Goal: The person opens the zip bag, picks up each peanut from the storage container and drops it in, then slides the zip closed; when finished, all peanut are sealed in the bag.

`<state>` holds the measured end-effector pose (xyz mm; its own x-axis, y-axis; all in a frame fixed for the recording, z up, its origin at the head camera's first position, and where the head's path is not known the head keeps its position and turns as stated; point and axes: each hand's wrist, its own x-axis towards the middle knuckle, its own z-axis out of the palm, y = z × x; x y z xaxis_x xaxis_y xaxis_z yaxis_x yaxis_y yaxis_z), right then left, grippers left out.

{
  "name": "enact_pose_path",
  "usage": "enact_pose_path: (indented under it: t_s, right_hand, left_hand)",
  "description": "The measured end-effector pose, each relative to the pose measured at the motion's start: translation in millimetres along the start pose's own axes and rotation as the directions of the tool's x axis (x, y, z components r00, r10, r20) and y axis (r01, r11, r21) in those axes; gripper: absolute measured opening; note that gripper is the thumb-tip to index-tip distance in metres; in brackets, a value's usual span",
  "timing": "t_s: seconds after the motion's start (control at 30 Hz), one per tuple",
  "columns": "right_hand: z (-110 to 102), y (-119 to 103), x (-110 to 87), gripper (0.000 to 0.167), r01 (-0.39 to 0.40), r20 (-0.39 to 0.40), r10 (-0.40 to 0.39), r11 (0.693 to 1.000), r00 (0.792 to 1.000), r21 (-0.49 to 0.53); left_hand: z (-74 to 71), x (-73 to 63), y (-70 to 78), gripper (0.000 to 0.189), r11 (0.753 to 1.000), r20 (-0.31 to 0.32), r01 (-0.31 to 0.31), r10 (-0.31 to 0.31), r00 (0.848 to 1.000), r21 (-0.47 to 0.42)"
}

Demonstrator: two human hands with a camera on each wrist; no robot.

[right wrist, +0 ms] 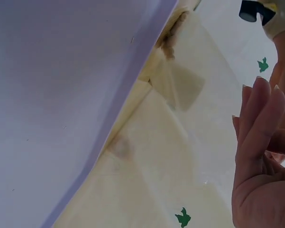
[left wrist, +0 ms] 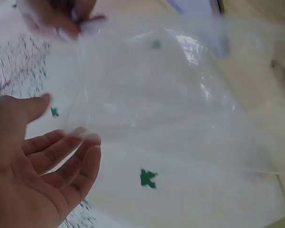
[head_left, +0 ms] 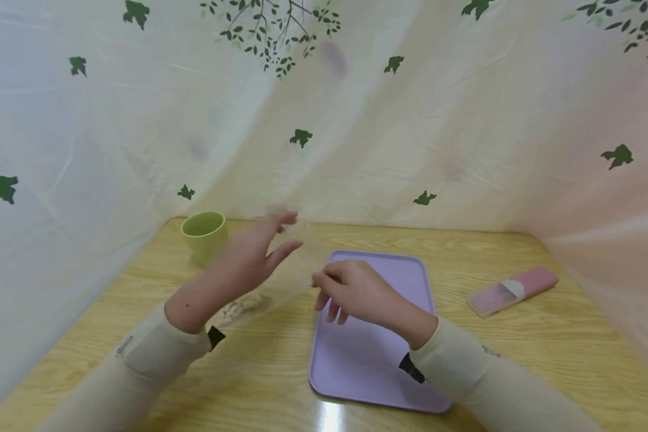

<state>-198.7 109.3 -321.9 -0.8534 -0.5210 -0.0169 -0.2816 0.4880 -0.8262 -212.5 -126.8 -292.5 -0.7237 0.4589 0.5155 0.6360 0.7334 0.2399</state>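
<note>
A clear plastic bag (head_left: 294,261) is stretched between my two hands, with small pale beige nut-like pieces (head_left: 240,309) at its lower left end. My right hand (head_left: 359,294) pinches one edge of the bag between thumb and forefinger, above the purple tray (head_left: 375,360). Beside the bag, my left hand (head_left: 248,255) is spread, thumb apart from the fingers. The left wrist view shows its palm (left wrist: 33,190) and loosely bent fingers near the bag's edge; whether the fingertips touch the plastic I cannot tell.
A yellow-green cup (head_left: 205,237) stands behind the left hand. At the right of the wooden table (head_left: 518,360) lies a pink pouch with a clear end (head_left: 513,291). A pale curtain with green leaf prints (head_left: 356,168) hangs around the table's back and sides.
</note>
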Motion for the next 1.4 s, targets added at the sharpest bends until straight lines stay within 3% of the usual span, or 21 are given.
enact_pose_path:
  t_s: [0.07, 0.13, 0.3, 0.37, 0.53, 0.67, 0.77, 1.0, 1.17, 1.27, 1.4]
  right_hand:
    - [0, 0, -0.1, 0.027, 0.025, -0.012, -0.025, 1.000, 1.000, -0.009]
    - [0, 0, -0.7, 0.025, 0.060, -0.022, -0.060, 0.998, 0.998, -0.025]
    - [0, 0, -1.7, 0.023, 0.165, -0.027, -0.168, 0.984, 0.985, -0.072]
    - [0, 0, -1.6, 0.024, 0.191, -0.020, -0.194, 0.978, 0.981, -0.082]
    - [-5, 0, -5.2, 0.024, 0.197, -0.037, -0.201, 0.976, 0.979, -0.097]
    - [-13, 2, -11.4, 0.022, 0.176, -0.095, -0.184, 0.981, 0.978, -0.088]
    - [-18, 4, -16.1, 0.021, 0.183, -0.144, -0.195, 0.979, 0.970, -0.091]
    - [-26, 7, -25.7, 0.017, 0.270, -0.267, -0.286, 0.958, 0.920, -0.097]
    - [-28, 8, -30.3, 0.018, 0.304, -0.314, -0.317, 0.948, 0.895, -0.089]
    - [-29, 8, -31.6, 0.018, 0.330, -0.315, -0.344, 0.939, 0.885, -0.097]
    - [-27, 8, -31.5, 0.015, 0.393, -0.307, -0.412, 0.911, 0.858, -0.125]
  left_hand:
    - [-7.0, 10.7, -12.1, 0.059, 0.986, 0.088, 0.120, -0.110, 0.990, -0.117]
    - [-11.8, 20.0, -27.9, 0.064, 0.955, 0.182, 0.212, -0.175, 0.968, -0.209]
    - [-10.5, 34.9, -63.7, 0.062, 0.887, 0.402, 0.319, -0.171, 0.900, -0.335]
    - [-8.3, 38.7, -71.1, 0.059, 0.878, 0.427, 0.311, -0.140, 0.894, -0.364]
    - [-6.6, 41.9, -77.9, 0.048, 0.851, 0.365, 0.277, -0.110, 0.925, -0.447]
    - [-8.6, 36.3, -81.8, 0.042, 0.780, 0.324, 0.323, -0.163, 0.932, -0.536]
    - [-12.3, 30.0, -82.2, 0.036, 0.735, 0.286, 0.321, -0.178, 0.941, -0.597]
    - [-18.5, 19.4, -78.5, 0.024, 0.671, 0.143, 0.201, -0.142, 0.980, -0.714]
    - [-20.1, 12.6, -75.6, 0.015, 0.602, 0.054, 0.141, -0.161, 0.986, -0.786]
    - [-21.5, 8.1, -73.0, 0.013, 0.590, 0.016, 0.119, -0.178, 0.984, -0.799]
    - [-22.9, 3.7, -67.7, 0.012, 0.630, -0.052, 0.075, -0.181, 0.982, -0.773]
